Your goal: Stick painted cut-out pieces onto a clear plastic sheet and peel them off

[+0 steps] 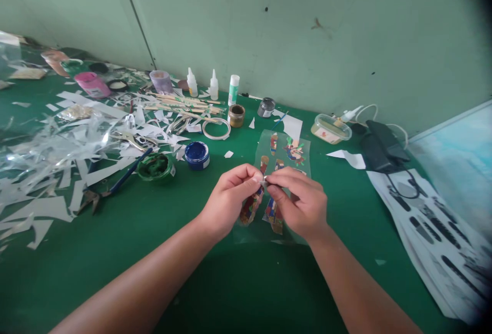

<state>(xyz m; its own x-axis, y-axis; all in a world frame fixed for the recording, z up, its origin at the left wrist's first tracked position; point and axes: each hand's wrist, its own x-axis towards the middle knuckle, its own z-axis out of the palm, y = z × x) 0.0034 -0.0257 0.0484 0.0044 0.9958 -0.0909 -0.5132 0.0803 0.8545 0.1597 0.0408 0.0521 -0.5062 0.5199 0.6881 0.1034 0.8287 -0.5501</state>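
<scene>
My left hand [234, 198] and my right hand [302, 201] meet fingertip to fingertip over a clear plastic sheet [303, 145]. Both pinch something small and pale between them, too small to name. Several colourful painted cutouts lie on the sheet: a narrow one [273, 144] at the top, a branching one [294, 152] to its right, and a brown and red one [251, 206] beside my left hand. Another cutout [275, 216] sits partly under my right hand.
Left of my hands stand a blue paint jar [197, 155] and a green one [155, 166], near pliers [92, 198] and heaped paper scraps [46, 208]. Glue bottles [214, 85] stand behind. A plastic tub [331, 129], black device [384, 147] and printed sheets [413, 252] are at right.
</scene>
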